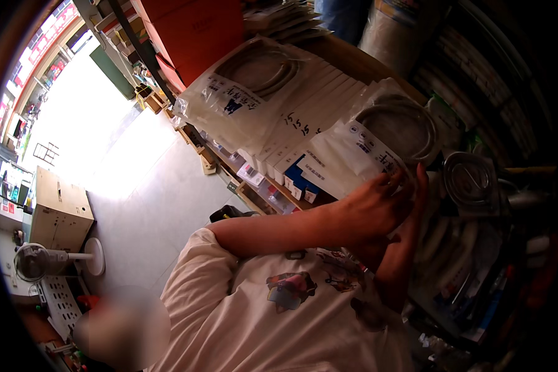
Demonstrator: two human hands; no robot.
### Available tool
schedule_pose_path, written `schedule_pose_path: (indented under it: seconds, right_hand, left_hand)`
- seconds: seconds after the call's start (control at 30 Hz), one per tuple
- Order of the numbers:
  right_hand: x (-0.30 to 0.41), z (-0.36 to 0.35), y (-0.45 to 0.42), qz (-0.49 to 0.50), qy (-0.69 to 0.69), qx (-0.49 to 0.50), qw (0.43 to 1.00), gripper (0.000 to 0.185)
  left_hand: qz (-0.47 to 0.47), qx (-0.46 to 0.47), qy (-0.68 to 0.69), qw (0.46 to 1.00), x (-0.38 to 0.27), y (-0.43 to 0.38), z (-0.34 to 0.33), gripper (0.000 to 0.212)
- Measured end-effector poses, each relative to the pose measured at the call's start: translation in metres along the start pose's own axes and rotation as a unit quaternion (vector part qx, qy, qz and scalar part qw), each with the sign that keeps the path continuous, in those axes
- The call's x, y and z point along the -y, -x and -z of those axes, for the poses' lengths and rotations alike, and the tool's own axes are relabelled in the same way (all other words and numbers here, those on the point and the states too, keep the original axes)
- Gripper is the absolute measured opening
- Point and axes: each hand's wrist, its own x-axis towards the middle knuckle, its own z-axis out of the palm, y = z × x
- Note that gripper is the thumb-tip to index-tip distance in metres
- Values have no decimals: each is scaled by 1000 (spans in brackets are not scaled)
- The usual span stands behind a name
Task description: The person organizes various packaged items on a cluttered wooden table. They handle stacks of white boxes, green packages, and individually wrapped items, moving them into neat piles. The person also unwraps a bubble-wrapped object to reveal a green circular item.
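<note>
My left hand [381,204] is at the lower edge of a clear bag with a coiled hose [400,125] and a printed white card, its fingers bent; shadow hides what they grip. Close against it is my right hand [417,204], one finger pointing up beside the bag's edge, the rest largely hidden behind the left hand. The bag lies on a row of flat white boxes [307,111] with handwritten marks. Another bagged coiled hose [260,69] lies on the boxes' far left part. Farther right is a clear blister pack [472,181].
Red boxes [195,37] stand behind the bags, with stacked flat packets [283,21] beside them. Shelving with small boxes runs below the counter edge. Dark racks of goods are at right. On the floor at left are a large carton [60,209] and a white fan [32,262].
</note>
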Motion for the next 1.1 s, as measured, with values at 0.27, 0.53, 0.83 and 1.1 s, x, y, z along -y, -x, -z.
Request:
schedule_pose_path:
  seconds: [0.27,0.53,0.83,1.1]
  right_hand:
    - [11,-28,16,-60,-80,-23,995,61]
    - [-3,-8,0,-51,-72,-36,995,56]
    - [-2,-11,2,-57,-71,-57,994,60]
    - [4,-15,3,-72,-68,-63,993,63]
  left_hand:
    - [29,87,84,992,47,44,65,71]
    - [332,89,-224,912,113,137,140,91]
    - [347,35,-243,905,128,159,148,73]
    - [325,-68,-228,915,151,143,150,59]
